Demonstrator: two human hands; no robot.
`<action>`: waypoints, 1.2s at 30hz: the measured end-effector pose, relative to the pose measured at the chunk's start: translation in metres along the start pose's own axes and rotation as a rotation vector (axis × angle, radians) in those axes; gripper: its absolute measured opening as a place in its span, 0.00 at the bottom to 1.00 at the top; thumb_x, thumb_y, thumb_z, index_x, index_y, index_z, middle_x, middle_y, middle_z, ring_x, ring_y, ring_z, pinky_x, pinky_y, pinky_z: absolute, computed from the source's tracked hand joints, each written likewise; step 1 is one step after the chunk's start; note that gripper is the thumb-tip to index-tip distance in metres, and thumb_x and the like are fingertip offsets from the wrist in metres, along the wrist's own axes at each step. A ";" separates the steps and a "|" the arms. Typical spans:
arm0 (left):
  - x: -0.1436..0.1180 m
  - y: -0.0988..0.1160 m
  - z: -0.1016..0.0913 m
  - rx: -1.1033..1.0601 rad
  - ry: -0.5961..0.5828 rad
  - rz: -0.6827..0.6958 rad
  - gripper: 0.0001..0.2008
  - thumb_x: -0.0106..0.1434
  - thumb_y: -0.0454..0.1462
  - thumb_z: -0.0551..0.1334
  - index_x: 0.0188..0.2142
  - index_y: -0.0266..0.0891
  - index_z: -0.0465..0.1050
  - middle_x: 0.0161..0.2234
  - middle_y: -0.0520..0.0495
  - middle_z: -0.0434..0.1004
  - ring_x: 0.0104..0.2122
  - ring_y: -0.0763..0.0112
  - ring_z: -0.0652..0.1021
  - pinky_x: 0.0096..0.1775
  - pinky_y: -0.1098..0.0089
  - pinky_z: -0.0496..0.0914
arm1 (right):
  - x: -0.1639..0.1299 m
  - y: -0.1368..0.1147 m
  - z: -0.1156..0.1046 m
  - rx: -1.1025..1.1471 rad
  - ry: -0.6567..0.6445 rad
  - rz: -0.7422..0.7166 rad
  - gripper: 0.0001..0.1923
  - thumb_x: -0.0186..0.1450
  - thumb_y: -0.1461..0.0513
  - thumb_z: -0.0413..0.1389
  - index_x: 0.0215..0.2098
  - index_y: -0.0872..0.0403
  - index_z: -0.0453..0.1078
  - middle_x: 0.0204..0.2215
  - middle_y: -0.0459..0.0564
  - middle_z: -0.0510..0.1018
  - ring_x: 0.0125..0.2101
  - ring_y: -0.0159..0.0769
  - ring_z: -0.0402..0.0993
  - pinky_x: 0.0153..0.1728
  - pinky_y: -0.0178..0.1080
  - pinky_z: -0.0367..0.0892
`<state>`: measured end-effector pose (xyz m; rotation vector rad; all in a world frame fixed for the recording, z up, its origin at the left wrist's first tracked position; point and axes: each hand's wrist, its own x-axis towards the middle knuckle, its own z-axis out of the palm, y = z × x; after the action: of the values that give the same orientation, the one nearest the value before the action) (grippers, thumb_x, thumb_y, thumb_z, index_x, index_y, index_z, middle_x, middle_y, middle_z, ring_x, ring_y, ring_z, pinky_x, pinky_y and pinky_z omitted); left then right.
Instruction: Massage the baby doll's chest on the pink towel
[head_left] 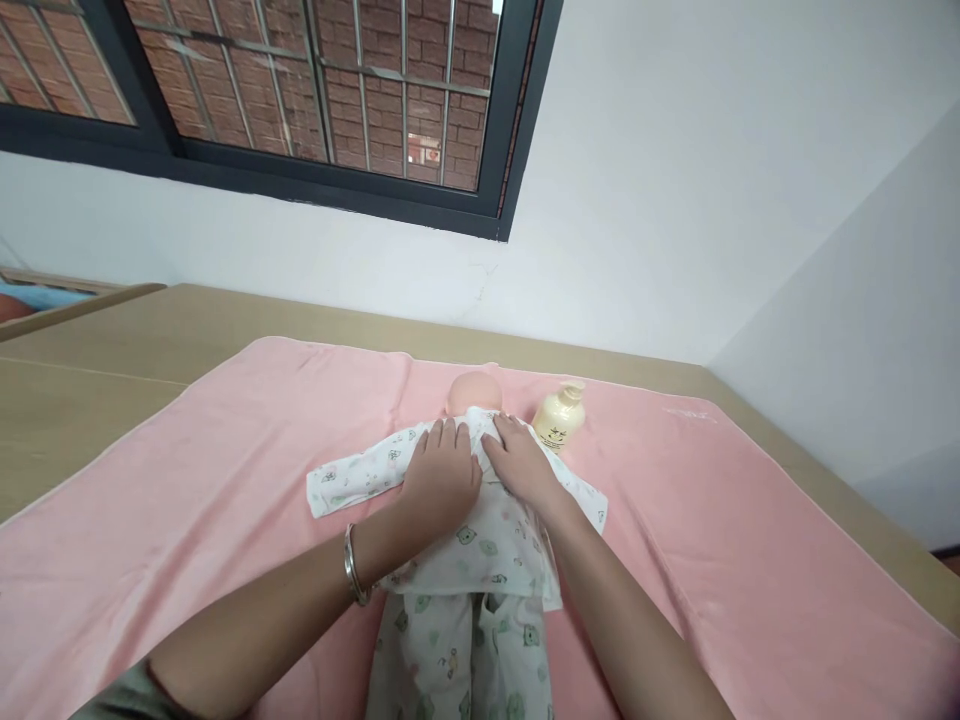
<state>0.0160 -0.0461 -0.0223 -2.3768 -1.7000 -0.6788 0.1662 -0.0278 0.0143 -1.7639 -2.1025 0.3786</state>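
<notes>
A baby doll (474, 391) lies in the middle of the pink blanket (262, 480), only its rounded head showing above the clothes. It wears a white patterned long-sleeved top (487, 555), sleeves spread out to both sides, and matching trousers (439, 650). My left hand (446, 475) lies flat on the upper left of the top, fingers together and stretched out. On the upper right of the top rests my right hand (523, 462), flat, its fingers pointing toward the doll's neck. Neither hand grips anything visible. What lies under my palms is hidden.
A cream lotion bottle (559, 415) stands on the blanket just right of the doll's head. The blanket covers a wooden surface (217, 312) that meets a white wall (637, 200). Above is a dark-framed barred window (330, 175).
</notes>
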 end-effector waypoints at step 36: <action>0.025 -0.018 0.006 -0.227 -0.048 -0.121 0.12 0.70 0.37 0.53 0.44 0.36 0.73 0.44 0.37 0.81 0.46 0.51 0.79 0.51 0.55 0.70 | -0.004 -0.009 0.012 -0.099 0.044 -0.013 0.26 0.76 0.58 0.44 0.66 0.62 0.65 0.67 0.63 0.68 0.67 0.49 0.61 0.69 0.49 0.52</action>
<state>0.0075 -0.0157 -0.0194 -2.4697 -1.8916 -0.8851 0.1537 -0.0325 0.0064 -1.7948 -2.1342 0.2338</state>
